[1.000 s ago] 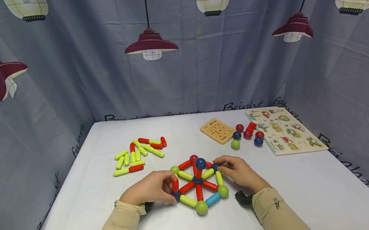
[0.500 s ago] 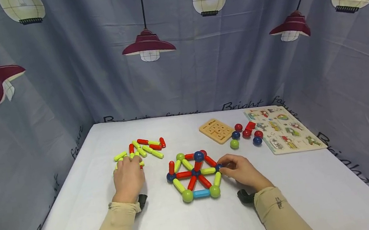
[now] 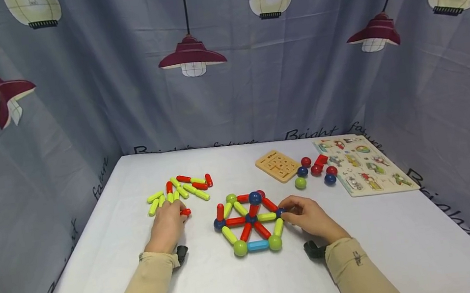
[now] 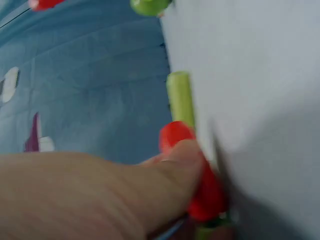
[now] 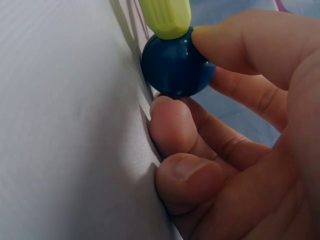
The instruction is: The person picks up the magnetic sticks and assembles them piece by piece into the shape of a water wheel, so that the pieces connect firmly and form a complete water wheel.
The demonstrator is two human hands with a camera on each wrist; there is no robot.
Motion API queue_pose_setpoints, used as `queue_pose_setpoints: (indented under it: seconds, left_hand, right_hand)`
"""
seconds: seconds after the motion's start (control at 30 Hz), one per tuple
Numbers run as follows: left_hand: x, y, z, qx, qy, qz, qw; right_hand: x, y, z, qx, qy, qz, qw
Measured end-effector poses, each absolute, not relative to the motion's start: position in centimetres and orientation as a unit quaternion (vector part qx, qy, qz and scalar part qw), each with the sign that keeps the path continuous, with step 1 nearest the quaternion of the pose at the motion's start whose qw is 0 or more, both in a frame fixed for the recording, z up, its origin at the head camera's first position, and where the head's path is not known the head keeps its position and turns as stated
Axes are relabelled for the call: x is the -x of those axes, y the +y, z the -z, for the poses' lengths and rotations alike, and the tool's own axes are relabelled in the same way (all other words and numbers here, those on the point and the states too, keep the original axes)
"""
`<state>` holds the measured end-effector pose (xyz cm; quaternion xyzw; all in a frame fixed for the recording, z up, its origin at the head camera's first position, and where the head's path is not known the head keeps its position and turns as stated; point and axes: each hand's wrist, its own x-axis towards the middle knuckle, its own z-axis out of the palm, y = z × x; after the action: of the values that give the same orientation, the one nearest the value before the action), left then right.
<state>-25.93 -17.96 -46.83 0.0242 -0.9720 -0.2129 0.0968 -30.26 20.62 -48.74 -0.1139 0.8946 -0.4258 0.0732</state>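
My left hand (image 3: 167,226) is at the near side of the loose rods, with its thumb and fingers pinching a red magnetic rod (image 4: 205,195); the red end pokes out to the right of the fingers. A wheel-shaped frame of rods and balls lies mid-table. My right hand (image 3: 309,218) pinches the dark blue ball (image 5: 176,66) at its right corner, where a yellow-green rod (image 5: 167,15) joins. From the hub, a red rod carries a blue ball (image 3: 254,198) on top. Another red rod (image 3: 220,212) stands upright on the left corner's blue ball (image 3: 219,224).
Several yellow-green and red rods (image 3: 196,192) lie loose at the back left. A wooden number puzzle (image 3: 278,166) is behind the frame. To its right are loose balls (image 3: 300,183), a red piece (image 3: 321,160) and a picture board (image 3: 367,168).
My left hand has left the frame's left corner for the loose rods and picked up a red one. The frame has turned, its light blue rod now facing front. My right hand keeps its ball.
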Motion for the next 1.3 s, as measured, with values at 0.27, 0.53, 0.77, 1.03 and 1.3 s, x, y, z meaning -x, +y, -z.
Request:
queue_pose_setpoints:
  seconds: [0.27, 0.53, 0.77, 1.03, 1.3]
  left_hand:
    - [26.4, -17.1, 47.2, 0.018, -0.957, 0.262, 0.121]
    - [24.6, -13.3, 43.7, 0.189, -0.892, 0.333, 0.240]
    - [25.2, -10.2, 43.2, 0.236, -0.904, 0.289, 0.210]
    - [26.1, -9.4, 43.5, 0.250, -0.902, 0.304, 0.177]
    - [25.1, -10.0, 44.4, 0.195, -0.928, 0.282, 0.150]
  right_hand:
    - [30.2, 20.7, 49.1, 0.109, 0.891, 0.436, 0.071]
    - [30.2, 20.5, 49.1, 0.113, 0.894, 0.429, 0.066]
    - [30.3, 20.6, 49.1, 0.110, 0.892, 0.433, 0.067]
    - [30.3, 20.6, 49.2, 0.108, 0.893, 0.433, 0.065]
    - [30.1, 20.7, 49.1, 0.113, 0.888, 0.440, 0.075]
